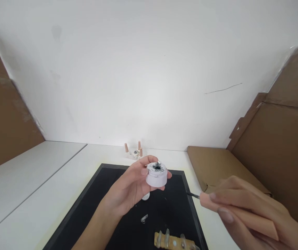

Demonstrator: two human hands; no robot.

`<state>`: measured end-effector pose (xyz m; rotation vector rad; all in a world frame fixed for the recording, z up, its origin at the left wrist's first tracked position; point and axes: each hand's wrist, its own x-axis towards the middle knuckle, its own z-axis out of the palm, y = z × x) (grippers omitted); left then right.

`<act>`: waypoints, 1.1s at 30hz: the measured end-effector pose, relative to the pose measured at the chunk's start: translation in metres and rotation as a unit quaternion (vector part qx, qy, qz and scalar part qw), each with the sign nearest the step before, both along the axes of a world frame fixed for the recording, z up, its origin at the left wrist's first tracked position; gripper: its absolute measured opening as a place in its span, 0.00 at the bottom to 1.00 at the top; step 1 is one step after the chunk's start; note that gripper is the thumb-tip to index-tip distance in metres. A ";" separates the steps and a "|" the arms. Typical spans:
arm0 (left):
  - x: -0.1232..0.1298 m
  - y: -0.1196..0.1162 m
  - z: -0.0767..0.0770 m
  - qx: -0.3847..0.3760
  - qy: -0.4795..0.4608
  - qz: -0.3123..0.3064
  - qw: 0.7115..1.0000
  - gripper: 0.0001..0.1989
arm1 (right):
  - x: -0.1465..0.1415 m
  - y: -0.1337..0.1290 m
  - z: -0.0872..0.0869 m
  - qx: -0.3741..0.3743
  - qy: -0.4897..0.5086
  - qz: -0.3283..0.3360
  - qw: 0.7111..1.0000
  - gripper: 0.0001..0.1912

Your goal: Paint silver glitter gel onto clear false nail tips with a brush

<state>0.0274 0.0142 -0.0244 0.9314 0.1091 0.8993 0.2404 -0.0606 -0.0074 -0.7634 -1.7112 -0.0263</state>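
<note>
My left hand [138,182] grips a small white round jar [156,179] above the black mat. Torn silver foil covers the jar's top, with a dark opening in the middle. To the right, my right hand [253,208] is closed round the peach handle of a nail polish brush [211,203]. The brush's dark tip points left toward the jar and stays apart from it. Below the left hand, a white round lid [146,197] lies on the mat, partly hidden. A small clear and silvery piece [144,218] lies nearer to me.
A yellowish strip [175,242] with several clear nail tips sits at the black mat's [122,222] near edge. Small bottles with peach caps [139,146] stand by the wall. A flat cardboard piece [211,161] lies at right; cardboard walls flank both sides.
</note>
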 end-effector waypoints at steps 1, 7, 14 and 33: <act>0.001 -0.001 -0.001 -0.005 0.000 -0.004 1.000 0.12 | -0.001 -0.001 0.000 0.003 0.002 -0.009 1.000 0.09; 0.004 -0.004 -0.003 -0.032 0.044 -0.016 0.998 0.17 | -0.005 -0.004 -0.006 0.025 0.017 -0.022 0.999 0.11; 0.008 -0.004 -0.003 -0.046 0.091 -0.033 0.994 0.16 | -0.004 -0.001 -0.006 0.034 -0.010 -0.007 0.999 0.15; -0.001 -0.002 0.003 0.088 0.057 -0.002 0.994 0.11 | -0.002 -0.005 0.002 0.004 -0.093 0.015 0.996 0.10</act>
